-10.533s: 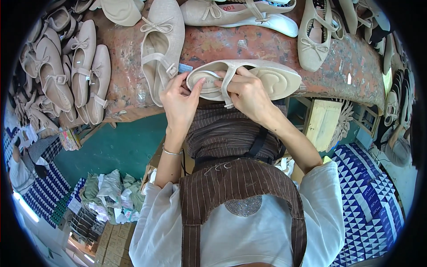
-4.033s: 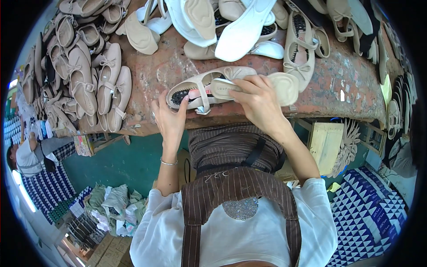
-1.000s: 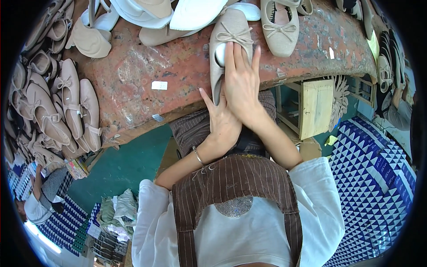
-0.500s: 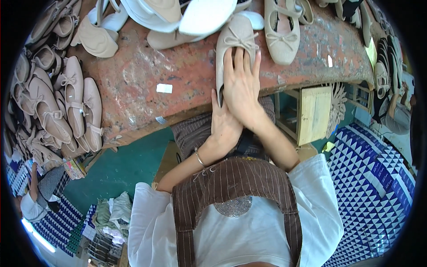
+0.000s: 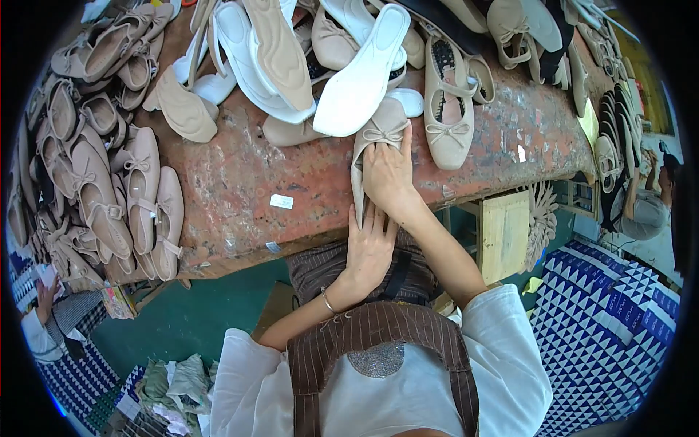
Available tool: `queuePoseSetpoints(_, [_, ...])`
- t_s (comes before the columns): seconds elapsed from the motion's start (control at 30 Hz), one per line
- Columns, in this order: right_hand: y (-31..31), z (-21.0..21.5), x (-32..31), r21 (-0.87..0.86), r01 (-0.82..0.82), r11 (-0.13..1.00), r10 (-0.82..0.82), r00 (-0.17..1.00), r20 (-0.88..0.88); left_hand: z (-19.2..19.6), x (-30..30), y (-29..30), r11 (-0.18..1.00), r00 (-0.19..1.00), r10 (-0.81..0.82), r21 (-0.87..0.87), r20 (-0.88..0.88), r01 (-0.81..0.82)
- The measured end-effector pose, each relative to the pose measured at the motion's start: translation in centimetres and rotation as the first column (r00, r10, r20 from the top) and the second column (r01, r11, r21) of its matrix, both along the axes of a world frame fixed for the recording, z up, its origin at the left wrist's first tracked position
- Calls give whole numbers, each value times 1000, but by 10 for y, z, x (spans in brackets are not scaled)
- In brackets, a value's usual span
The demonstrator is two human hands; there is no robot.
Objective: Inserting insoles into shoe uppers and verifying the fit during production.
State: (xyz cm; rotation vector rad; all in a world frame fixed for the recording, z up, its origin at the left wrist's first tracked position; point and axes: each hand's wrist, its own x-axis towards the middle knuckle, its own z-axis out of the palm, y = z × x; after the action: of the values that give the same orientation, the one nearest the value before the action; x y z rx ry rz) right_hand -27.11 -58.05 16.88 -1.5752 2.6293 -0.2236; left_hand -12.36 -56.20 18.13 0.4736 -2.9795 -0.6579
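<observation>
A beige ballet flat (image 5: 386,115) with a bow lies on the worn red-brown table, toe pointing away from me. My right hand (image 5: 389,175) reaches into its opening, most fingers bent inside and one finger stretched along the upper beside the bow. Closer to me, my left hand (image 5: 368,255) holds the heel end, its fingers by the shoe's back rim. The fingertips of both hands are partly hidden by the shoe. Right of it rests a beige strapped shoe (image 5: 448,146) with a bow and a dark patterned insole.
White and beige insoles (image 5: 357,80) pile up beyond the shoe. Many beige shoes (image 5: 95,197) are heaped at the left. A small white label (image 5: 282,201) lies on the table (image 5: 240,175). Blue-and-white patterned boxes (image 5: 582,335) stack at the right. Another person (image 5: 641,207) sits at far right.
My right hand's fingers, earlier stretched out over the shoe opening, have bent down into it. My left hand has come out from beneath the right wrist to the heel. The view has shifted.
</observation>
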Motion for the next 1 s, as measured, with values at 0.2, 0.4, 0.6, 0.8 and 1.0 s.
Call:
queuePoseSetpoints(0.2, [9,70,-23,170,-371,913,267,857,441,14,-15,-20,979,964,177,138,-196,-151])
queuePoseSetpoints(0.4, [-26,102,-87,-297,600,743,-414,760,501,65,38,-68,771,934,216,637,-285,16])
queuePoseSetpoints(0.6, [-70,50,-80,-269,584,766,-383,751,538,99,164,-135,894,853,427,281,-299,-349])
queuePoseSetpoints(0.8, [-60,36,-79,-464,650,602,-76,625,777,88,117,-207,639,684,705,-252,-187,-727])
queuePoseSetpoints(1.0, [30,82,-78,-161,914,373,664,-142,734,139,-166,-194,995,773,14,-66,-634,-72])
